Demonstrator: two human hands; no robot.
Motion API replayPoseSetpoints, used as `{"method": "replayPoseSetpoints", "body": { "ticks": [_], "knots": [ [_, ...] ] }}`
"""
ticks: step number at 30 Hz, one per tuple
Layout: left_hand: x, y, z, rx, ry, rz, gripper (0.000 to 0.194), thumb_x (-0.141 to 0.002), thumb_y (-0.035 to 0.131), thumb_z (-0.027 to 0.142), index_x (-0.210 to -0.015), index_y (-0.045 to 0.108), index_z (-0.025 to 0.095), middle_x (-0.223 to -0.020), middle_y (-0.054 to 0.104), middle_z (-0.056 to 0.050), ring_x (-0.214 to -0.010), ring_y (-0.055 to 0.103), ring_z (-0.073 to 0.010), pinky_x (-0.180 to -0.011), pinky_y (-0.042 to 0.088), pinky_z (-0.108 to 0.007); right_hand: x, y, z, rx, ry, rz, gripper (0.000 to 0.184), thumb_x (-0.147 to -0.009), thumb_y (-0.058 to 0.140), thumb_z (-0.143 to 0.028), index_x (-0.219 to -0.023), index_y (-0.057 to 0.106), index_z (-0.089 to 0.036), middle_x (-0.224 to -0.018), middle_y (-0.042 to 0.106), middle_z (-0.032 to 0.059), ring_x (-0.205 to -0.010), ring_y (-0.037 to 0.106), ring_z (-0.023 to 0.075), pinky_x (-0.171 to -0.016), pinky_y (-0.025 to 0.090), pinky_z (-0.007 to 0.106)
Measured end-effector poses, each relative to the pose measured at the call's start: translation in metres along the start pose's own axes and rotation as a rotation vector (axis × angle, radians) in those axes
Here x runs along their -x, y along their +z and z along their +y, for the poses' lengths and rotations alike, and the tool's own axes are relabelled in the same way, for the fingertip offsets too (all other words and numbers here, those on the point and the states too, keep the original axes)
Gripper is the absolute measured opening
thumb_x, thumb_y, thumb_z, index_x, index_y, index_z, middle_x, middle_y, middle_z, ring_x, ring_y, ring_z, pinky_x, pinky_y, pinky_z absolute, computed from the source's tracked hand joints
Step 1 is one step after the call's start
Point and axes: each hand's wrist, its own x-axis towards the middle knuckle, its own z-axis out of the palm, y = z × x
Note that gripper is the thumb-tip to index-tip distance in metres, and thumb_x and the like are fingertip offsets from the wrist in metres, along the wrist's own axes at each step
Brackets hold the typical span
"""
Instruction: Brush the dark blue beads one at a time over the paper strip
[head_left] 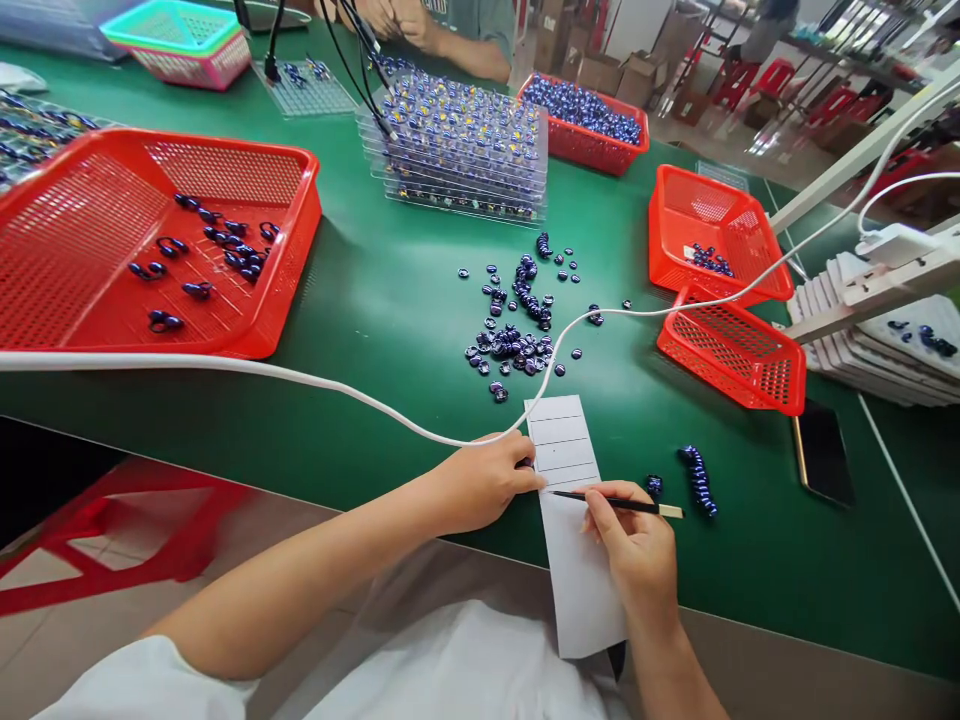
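Note:
A long white paper strip (581, 575) with ruled lines lies over the table's near edge. My right hand (637, 545) is closed around a slim black pen (619, 502) with a gold end, its tip on the paper. At the strip's left edge, my left hand (487, 480) is curled, one fingertip touching the paper by the pen tip. A small shiny dark-blue piece (526, 462) shows between its fingers, mostly hidden. Beyond the paper lies a loose pile of shiny dark-blue pieces (514, 345). A stacked row of such pieces (699, 482) lies right of my right hand.
A white cable (375, 405) crosses the table over the paper's far end. Red baskets (289, 250) stand left and right (739, 350). Stacked clear trays (457, 150) are at the back, near another person's hands (409, 22). A phone (823, 455) lies at right.

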Motion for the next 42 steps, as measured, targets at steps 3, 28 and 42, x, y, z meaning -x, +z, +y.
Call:
{"method": "replayPoseSetpoints", "body": {
  "ticks": [3, 28, 42],
  "knots": [
    [0.001, 0.000, 0.000, 0.011, -0.015, 0.000, 0.035, -0.095, 0.047, 0.008, -0.111, 0.073, 0.025, -0.097, 0.060, -0.008, -0.082, 0.055, -0.0186, -0.076, 0.048, -0.029, 0.000, 0.001, -0.001, -0.010, 0.011, 0.020, 0.034, -0.081, 0.074, -0.052, -0.087, 0.073, -0.019, -0.069, 0.070, 0.0037, -0.055, 0.064, 0.0150, -0.051, 0.052, 0.025],
    [-0.017, -0.011, 0.021, 0.805, -0.584, 0.250, 0.004, -0.079, 0.073, 0.019, -0.082, 0.074, 0.017, -0.091, 0.076, -0.004, -0.083, 0.072, -0.0166, -0.077, 0.059, -0.027, 0.005, -0.030, 0.017, -0.401, -0.070, 0.263, 0.022, -0.082, 0.079, -0.037, -0.086, 0.073, -0.016, -0.066, 0.069, 0.0036, -0.051, 0.056, 0.0118, -0.047, 0.041, 0.024],
    [-0.082, 0.037, 0.048, 0.679, -0.396, 0.077, 0.010, -0.085, 0.064, 0.020, -0.092, 0.070, 0.016, -0.085, 0.075, -0.005, -0.073, 0.068, -0.0138, -0.070, 0.056, -0.025, 0.008, -0.047, 0.044, -0.605, -0.147, 0.482, 0.017, -0.083, 0.077, -0.031, -0.085, 0.067, -0.018, -0.084, 0.076, 0.0065, -0.051, 0.057, 0.0093, -0.048, 0.044, 0.024]
  ]
}}
